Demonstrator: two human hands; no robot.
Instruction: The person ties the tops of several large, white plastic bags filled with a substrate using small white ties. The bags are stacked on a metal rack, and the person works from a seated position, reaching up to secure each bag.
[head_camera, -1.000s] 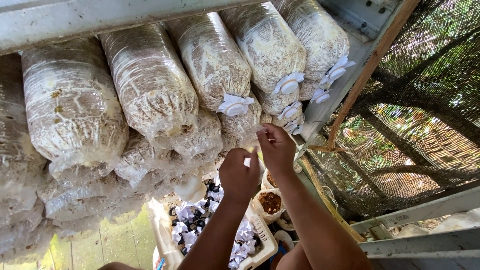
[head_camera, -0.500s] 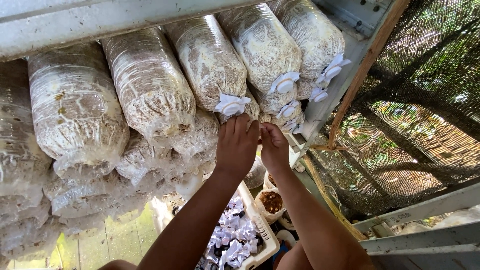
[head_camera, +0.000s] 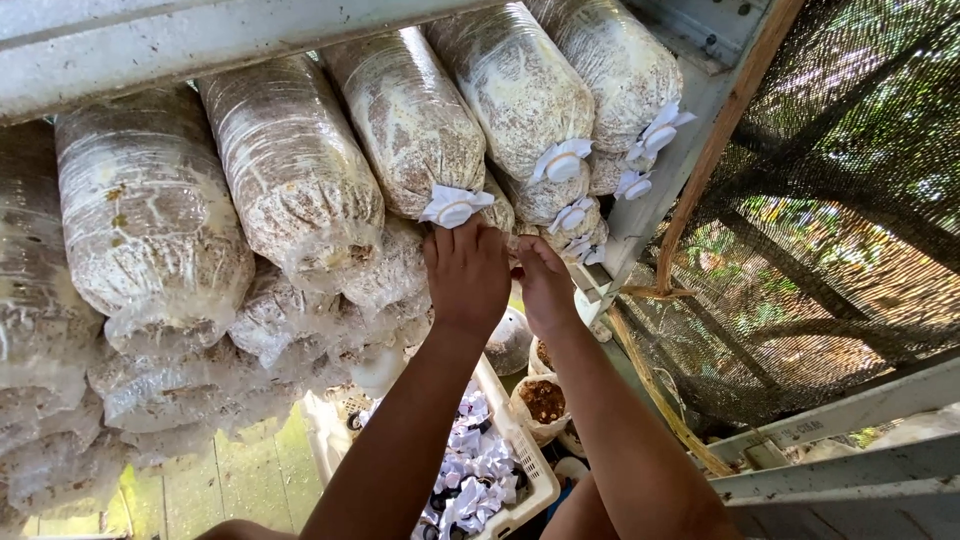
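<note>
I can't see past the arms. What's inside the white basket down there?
The basket holds many crumpled white paper bits and some small dark pieces. The left arm covers part of it, so the rest and the bottom stay hidden.

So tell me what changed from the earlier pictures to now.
Both hands rose from below the bags: the left hand now reaches the capped bag by its white cap, the right hand beside it. The stacked bags and the basket stayed put.

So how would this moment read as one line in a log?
left hand: at capped neck of substrate bag | right hand: beside, on lower bags | white crate: below
</note>
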